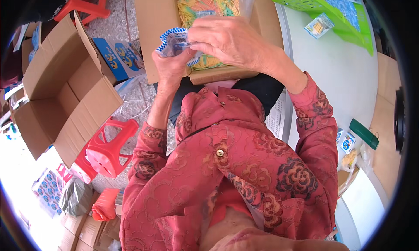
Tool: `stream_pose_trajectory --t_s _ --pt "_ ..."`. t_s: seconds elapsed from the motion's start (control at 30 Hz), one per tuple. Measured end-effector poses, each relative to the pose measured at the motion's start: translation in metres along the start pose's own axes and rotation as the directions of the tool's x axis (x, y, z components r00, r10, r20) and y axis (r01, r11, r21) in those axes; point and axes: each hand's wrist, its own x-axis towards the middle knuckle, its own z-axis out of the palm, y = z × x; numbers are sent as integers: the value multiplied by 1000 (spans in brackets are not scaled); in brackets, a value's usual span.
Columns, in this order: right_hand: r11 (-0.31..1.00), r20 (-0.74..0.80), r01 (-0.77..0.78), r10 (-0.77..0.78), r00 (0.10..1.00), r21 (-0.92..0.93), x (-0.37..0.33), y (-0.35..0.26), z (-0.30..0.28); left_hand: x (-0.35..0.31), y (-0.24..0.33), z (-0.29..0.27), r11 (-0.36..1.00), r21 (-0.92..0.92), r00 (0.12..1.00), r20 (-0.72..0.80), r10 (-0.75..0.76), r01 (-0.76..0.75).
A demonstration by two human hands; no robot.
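My left hand [171, 67] grips a small clear plastic bag [173, 40] with a blue-and-white checked edge, thumb on its near side. At the right side of this bag, the bent fingers of my right hand [231, 40] are pinched together against it; whatever lies between their tips is hidden. Both hands are above an open cardboard box [159, 15] resting at my lap. Loose thin sticks [218, 2] in yellow, green and orange fill the box, partly covered by my right hand. Another small packet [204, 13] lies on the sticks, just beyond my right fingers.
At the right a white table [331, 80] carries a green basket [297, 0] of blue packets, a filled packet [319, 25] and a dark green bottle [364, 134]. To the left stand an open empty carton [65, 89] and red stools [109, 150]. A blue printed box [118, 56] lies between.
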Motion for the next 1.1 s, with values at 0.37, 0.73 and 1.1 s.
stream_pose_trajectory --t_s 0.37,0.73,1.1 --pt "401 55 -428 675 736 810 -8 38 61 10 4 -26 1000 -6 984 -176 26 -28" --pt "661 287 -747 729 621 -62 -90 119 239 -5 9 -40 1000 -1 979 -204 -28 28" --pt "409 285 -896 891 353 -171 -68 117 260 -3 6 -44 994 7 976 -190 -102 106"
